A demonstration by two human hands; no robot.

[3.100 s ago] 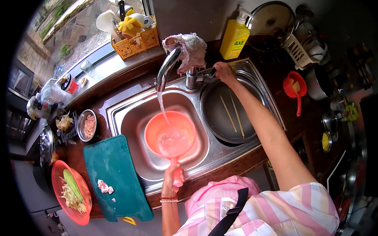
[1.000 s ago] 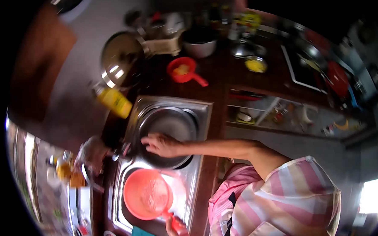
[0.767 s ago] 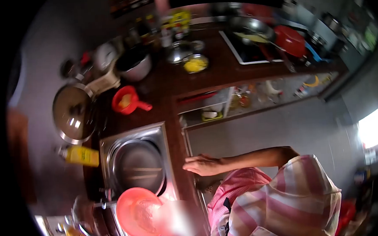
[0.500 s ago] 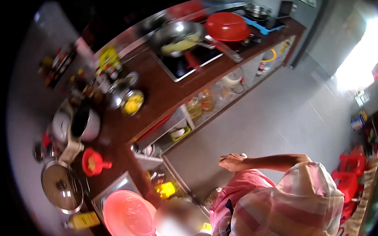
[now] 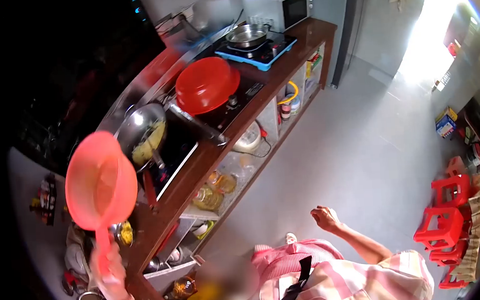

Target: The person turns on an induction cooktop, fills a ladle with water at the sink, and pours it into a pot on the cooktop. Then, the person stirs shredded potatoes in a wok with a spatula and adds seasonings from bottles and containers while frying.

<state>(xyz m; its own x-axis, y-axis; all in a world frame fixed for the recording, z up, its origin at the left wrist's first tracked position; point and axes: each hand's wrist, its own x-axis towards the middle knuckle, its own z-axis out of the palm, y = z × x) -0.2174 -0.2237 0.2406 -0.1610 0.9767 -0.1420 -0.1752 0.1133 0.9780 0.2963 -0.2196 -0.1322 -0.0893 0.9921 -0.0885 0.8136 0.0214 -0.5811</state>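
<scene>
My left hand (image 5: 109, 271) is wrapped round the handle of a pink dipper (image 5: 100, 179), raised at the left in front of the counter. The water level inside is hard to make out. Close behind the dipper, a wok (image 5: 141, 134) holding pale yellow-green food and a spatula stands on the black cooktop (image 5: 178, 153). My right hand (image 5: 326, 218) hangs over the grey floor, away from any object, its fingers loosely curled and nothing visible in them.
A red basin (image 5: 208, 85) sits upside down beside the wok. Further along the counter (image 5: 312, 31) are a steel pan (image 5: 247, 35) on a blue-edged cooker and a microwave (image 5: 281, 11). Red stools (image 5: 442, 226) stand at the right; jars (image 5: 209, 198) fill shelves below the counter.
The view has swung from the sink to the cooktop. My left hand has carried the dipper from under the tap to beside the wok. My right hand has left the tap.
</scene>
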